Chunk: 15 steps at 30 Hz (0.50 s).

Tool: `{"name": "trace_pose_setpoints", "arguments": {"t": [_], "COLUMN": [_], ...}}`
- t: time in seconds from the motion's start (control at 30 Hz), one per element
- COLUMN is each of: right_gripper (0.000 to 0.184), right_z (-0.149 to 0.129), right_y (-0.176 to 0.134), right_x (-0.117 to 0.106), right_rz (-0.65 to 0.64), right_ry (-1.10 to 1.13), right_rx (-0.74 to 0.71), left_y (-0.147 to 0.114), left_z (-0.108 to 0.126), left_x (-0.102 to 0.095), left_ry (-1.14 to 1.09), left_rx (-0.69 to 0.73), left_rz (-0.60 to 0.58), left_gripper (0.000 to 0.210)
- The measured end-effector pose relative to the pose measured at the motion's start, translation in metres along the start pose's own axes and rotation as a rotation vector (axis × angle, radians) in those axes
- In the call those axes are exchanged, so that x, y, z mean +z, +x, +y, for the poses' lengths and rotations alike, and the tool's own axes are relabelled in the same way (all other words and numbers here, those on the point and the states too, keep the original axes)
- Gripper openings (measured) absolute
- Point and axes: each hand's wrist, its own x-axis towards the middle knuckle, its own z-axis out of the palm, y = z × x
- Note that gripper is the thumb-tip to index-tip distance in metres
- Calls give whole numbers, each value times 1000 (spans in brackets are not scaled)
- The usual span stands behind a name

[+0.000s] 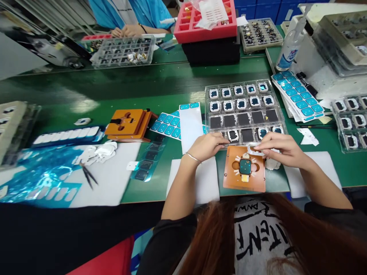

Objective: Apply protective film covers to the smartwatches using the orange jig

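My right hand (282, 149) pinches a white watch-case frame (254, 149) just above the far edge of an orange fixture (229, 179). In the fixture's middle sits a dark teal square piece (245, 166) with pale tabs around it. My left hand (208, 146) is closed at the near left corner of a clear compartment tray (208, 91); what its fingertips hold, if anything, is hidden. Several white frames with dark or blue centres fill the tray's back rows. Next to my left fingertips, a white frame (233, 135) lies in the front row.
Blue sticker sheets (299, 95) lie right of the tray, near a pump bottle (288, 51). Another orange fixture (126, 124), tweezers (88, 175) and blue film (43, 173) are to the left. Across the bench, a person's hands (126, 31) are behind a parts tray (123, 51). A red bin (186, 32) stands at the back.
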Motion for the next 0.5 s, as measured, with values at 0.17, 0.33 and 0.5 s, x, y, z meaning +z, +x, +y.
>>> {"name": "trace_pose_setpoints", "arguments": {"t": [0.17, 0.33, 0.5], "right_gripper": [17, 19, 20], "right_z": [-10, -6, -9], "right_y": [-8, -12, -24], "right_x": [9, 11, 16], "right_rz": [-138, -222, -176], "right_ry": [-157, -384, -370], "right_rx": [-37, -72, -83], "left_y": [-5, 2, -5], "left_z": [-3, -5, 26], "left_x": [-1, -2, -10], "left_ry": [-16, -81, -285], "left_rx": [-2, 49, 274], "left_rz": [-25, 50, 135], "left_gripper": [27, 26, 30]}}
